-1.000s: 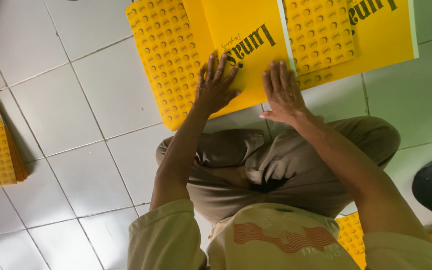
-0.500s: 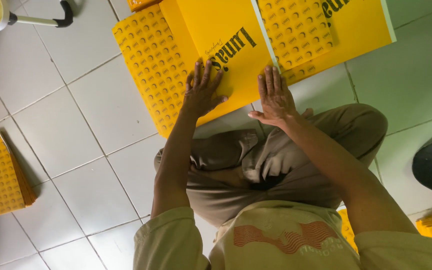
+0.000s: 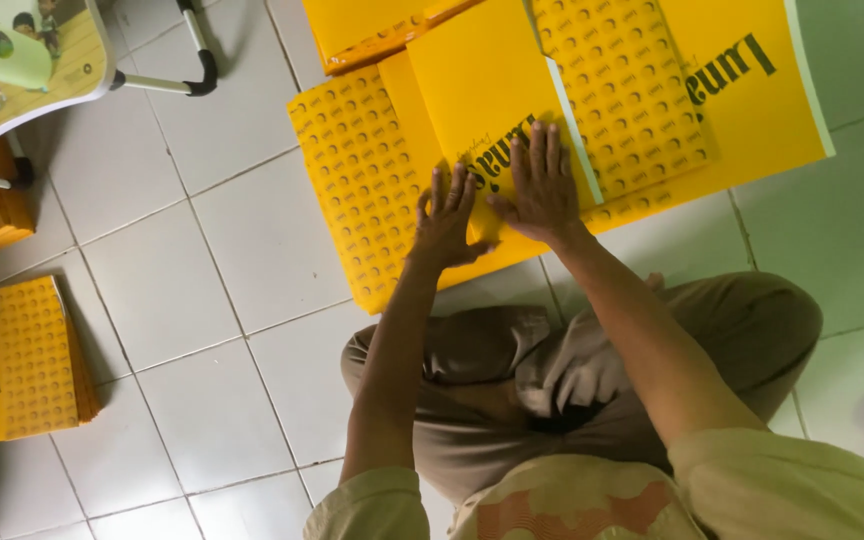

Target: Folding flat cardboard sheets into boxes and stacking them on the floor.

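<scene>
Both hands lie flat, fingers spread and gripping nothing: the left hand point(image 3: 447, 222) and right hand point(image 3: 542, 190) press a yellow folded cardboard sheet point(image 3: 482, 110) lying under the fingers on the tiled floor point(image 3: 202, 290).

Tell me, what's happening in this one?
A person sits cross-legged on a white tiled floor and presses both hands flat on a yellow cardboard sheet. The left hand and the right hand lie side by side with fingers spread on the plain yellow flap, beside a panel with a dotted pattern. A second, like sheet lies partly over it. A stack of folded yellow pieces sits to the left, near a small child's table.
</scene>
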